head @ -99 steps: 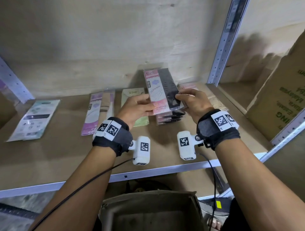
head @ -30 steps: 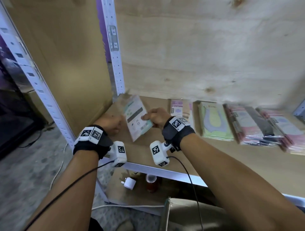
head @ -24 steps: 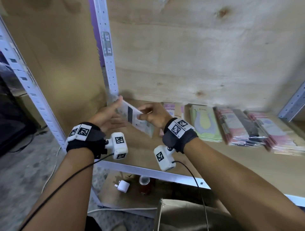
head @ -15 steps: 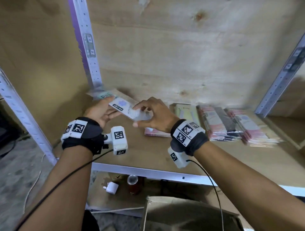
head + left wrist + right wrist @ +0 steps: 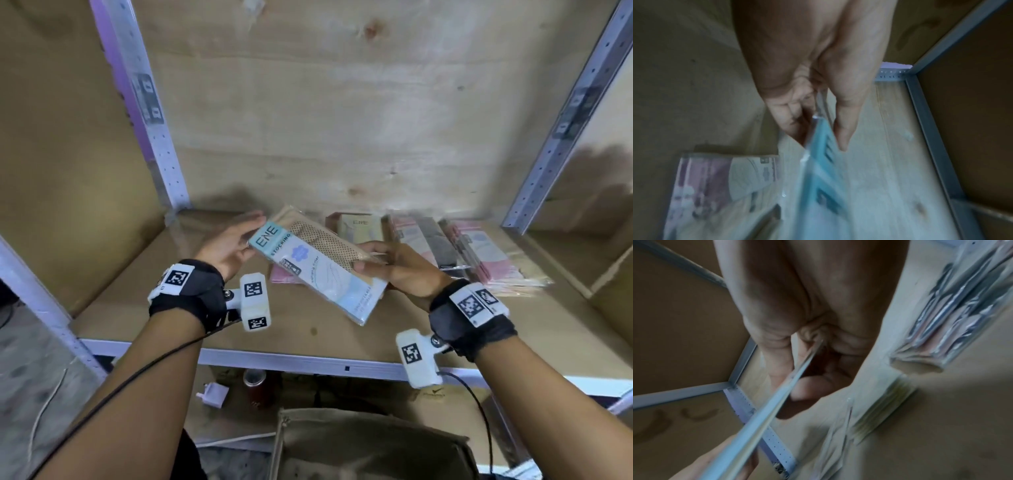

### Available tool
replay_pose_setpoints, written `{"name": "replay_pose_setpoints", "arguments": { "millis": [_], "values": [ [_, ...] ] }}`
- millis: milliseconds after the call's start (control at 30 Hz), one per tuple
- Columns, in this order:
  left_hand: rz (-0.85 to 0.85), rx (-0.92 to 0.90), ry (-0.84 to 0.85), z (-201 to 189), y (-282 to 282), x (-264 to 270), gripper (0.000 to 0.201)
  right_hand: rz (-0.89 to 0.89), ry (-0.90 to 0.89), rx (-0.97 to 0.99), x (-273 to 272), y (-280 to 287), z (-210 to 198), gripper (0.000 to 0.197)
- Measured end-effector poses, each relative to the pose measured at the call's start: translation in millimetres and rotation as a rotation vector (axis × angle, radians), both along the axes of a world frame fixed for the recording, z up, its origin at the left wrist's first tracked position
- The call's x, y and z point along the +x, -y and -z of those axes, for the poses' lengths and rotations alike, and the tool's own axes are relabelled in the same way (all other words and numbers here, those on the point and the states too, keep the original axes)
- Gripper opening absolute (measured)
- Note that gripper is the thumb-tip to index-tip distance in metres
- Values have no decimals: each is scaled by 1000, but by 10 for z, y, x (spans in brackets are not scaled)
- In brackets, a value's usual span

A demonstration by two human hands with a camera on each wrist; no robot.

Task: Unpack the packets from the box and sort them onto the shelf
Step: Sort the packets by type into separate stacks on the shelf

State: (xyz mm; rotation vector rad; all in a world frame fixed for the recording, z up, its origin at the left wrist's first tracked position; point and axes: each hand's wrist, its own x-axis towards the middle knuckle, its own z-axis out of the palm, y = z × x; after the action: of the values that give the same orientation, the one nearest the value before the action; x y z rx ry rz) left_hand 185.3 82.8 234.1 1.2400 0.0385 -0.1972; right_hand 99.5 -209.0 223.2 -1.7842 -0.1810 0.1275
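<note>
A light blue packet marked ENE STOCKING, with beige mesh showing through, is held tilted above the shelf board between both hands. My left hand pinches its upper left corner; the left wrist view shows thumb and fingers on the blue packet. My right hand grips the right edge, thumb on top. The packet's thin edge shows in the right wrist view. A pink packet lies on the board just under it.
Sorted stacks lie along the back: a yellow-green packet stack, a pink-and-black stack and a pink stack. Metal uprights frame the bay. The cardboard box stands below the front rail, near a white plug.
Both hands lifted the blue packet from the shelf's left end and carried it right, turning it printed side up. It now hangs over the pink packet.
</note>
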Motion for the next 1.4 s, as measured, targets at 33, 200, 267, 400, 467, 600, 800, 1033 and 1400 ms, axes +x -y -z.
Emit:
{"name": "replay_pose_setpoints", "arguments": {
  "millis": [33, 200, 267, 400, 467, 600, 800, 1033, 1400],
  "values": [
    [-21, 49, 36, 24, 6, 19, 15, -13, -5, -26, -2, 69, 34, 22],
    [-61, 420, 248, 141, 181, 51, 29, -12, -57, -89, 19, 329, 85, 30],
    [-94, 507, 322, 148, 267, 67, 41, -19, -63, -90, 13, 382, 64, 29],
    [-165, 520, 313, 116, 372, 80, 37, -18, -79, -73, 10, 396, 23, 33],
    [-130, 415, 221, 106, 380, 83, 38, -28, -78, -74, 9, 377, 9, 35],
    [19, 91, -33, 117, 321, 115, 26, -77, -82, -101, 2, 329, 13, 36],
    [44, 47, -50, 156, 256, 147, 31, -79, -111, -85, 0, 270, 45, 31],
    [-11, 62, -132, 179, 76, 261, 76, 43, -124, 60, 149, 24, -76, 26],
    [193, 490, 27, 331, 99, 260, 31, 334, -152, 33, 819, -825, -60, 22]
  ]
}}
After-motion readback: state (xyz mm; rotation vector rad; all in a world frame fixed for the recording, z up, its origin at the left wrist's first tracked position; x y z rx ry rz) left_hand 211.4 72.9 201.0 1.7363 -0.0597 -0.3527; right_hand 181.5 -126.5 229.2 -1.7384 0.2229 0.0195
